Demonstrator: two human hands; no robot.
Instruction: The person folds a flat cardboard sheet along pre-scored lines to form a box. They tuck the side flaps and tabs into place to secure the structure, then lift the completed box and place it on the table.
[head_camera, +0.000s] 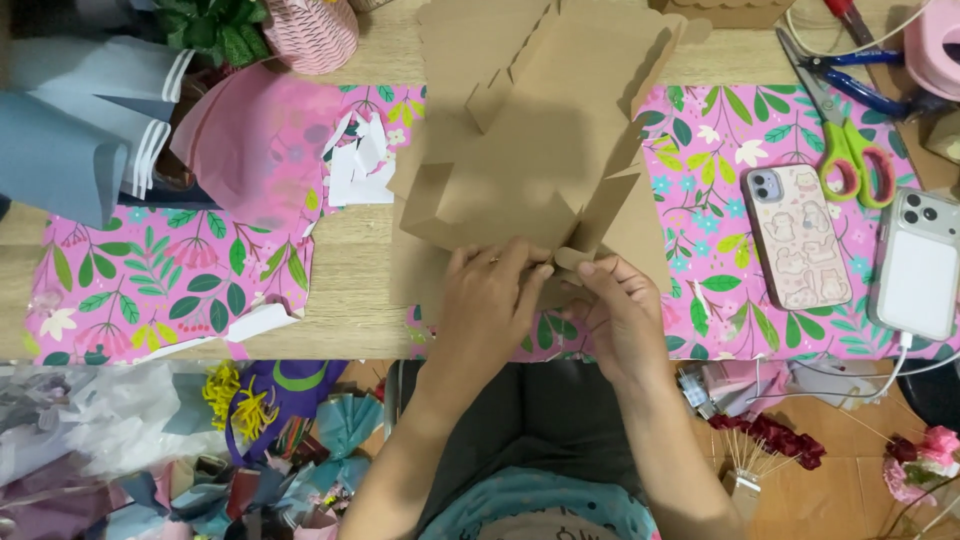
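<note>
- Left hand (490, 295) and right hand (615, 310) pinch the near flap of the brown cardboard box (530, 150), fingers closed on it, steadying the fold
- Green-handled scissors (845, 140) lie right of the box, within reach

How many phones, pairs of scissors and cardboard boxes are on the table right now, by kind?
Phones: 2, a pink patterned-case phone and a white-backed phone on a charging cable.
Scissors: 2, a green-handled pair and a blue-handled pair.
Brown folded cardboard boxes: 1, held at its near edge by the left hand and right hand.
Total: 5
</note>
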